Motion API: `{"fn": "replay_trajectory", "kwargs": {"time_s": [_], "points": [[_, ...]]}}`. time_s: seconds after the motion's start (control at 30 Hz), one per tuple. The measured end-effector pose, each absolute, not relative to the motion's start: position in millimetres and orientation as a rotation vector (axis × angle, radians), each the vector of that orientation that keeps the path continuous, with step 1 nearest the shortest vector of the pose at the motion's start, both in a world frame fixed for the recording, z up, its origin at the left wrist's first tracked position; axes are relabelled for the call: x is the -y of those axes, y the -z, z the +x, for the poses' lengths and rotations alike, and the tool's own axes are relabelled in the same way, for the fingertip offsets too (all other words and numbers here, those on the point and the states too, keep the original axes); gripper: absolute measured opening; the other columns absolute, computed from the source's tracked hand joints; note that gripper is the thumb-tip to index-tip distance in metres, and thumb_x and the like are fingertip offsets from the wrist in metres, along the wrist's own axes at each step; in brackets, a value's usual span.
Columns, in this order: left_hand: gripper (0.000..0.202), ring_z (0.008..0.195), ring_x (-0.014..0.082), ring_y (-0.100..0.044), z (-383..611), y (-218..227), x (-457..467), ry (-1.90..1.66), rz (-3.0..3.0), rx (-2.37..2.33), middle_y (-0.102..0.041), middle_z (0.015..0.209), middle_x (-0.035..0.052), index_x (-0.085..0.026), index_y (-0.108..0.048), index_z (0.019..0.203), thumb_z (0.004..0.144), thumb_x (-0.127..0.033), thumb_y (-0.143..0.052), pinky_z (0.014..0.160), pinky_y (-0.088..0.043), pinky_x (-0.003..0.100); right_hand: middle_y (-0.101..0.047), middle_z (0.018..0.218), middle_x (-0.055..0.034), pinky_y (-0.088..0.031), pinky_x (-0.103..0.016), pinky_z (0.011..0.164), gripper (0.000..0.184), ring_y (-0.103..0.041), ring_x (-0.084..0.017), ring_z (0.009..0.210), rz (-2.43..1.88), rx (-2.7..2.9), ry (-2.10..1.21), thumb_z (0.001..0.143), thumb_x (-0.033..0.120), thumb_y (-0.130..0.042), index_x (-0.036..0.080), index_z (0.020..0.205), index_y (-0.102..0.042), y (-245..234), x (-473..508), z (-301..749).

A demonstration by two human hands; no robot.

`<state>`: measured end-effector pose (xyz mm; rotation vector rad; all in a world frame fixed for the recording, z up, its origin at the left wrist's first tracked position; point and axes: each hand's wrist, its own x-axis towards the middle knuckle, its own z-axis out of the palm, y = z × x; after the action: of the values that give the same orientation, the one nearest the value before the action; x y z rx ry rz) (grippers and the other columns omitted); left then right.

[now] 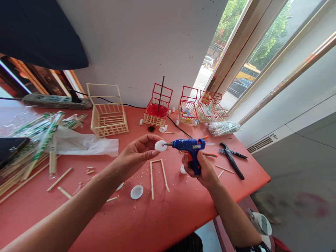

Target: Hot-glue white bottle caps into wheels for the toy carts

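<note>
Pinched between thumb and fingers of my left hand is a small white plastic cap. My right hand grips a blue hot glue gun by its handle. The gun's metal nozzle points left and meets the cap's face, or sits right in front of it. Below the hands, a three-sided frame of wooden sticks lies on the red table. Another white cap rests near the frame's left leg. One more white cap is partly hidden behind my right hand.
At the back stand a plain stick cart and several red-trimmed carts, one holding a red cup. Wrapped chopsticks and a power strip lie left. Black-handled pliers lie right, near the table's edge.
</note>
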<state>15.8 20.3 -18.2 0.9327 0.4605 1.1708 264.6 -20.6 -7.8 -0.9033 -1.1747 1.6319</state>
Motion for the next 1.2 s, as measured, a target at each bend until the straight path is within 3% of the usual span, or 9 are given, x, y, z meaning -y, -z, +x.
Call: {"fn": "replay_trajectory", "kwargs": {"time_s": [0.37, 1.2], "points": [[0.036, 0.088, 0.0159, -0.069, 16, 12, -19, -1.197, 0.949, -0.533, -0.079, 0.091, 0.0030, -0.022, -0.081, 0.094, 0.064, -0.027, -0.101, 0.080, -0.052, 0.025, -0.056, 0.073, 0.0000, -0.016, -0.020, 0.041, 0.062, -0.037, -0.006, 0.046, -0.913, 1.146, -1.645, 0.087, 0.078, -0.068, 0.016, 0.084, -0.063, 9, 21, 265], [0.035, 0.087, 0.0174, -0.069, 15, 7, -17, -1.176, 0.976, -0.542, -0.077, 0.092, 0.0032, -0.021, -0.079, 0.095, 0.067, -0.025, -0.099, 0.078, -0.051, 0.027, -0.055, 0.074, -0.0015, -0.017, -0.020, 0.042, 0.063, -0.037, -0.007, 0.048, -0.916, 1.211, -1.624, 0.090, 0.078, -0.062, 0.015, 0.084, -0.064, 13, 21, 267]]}}
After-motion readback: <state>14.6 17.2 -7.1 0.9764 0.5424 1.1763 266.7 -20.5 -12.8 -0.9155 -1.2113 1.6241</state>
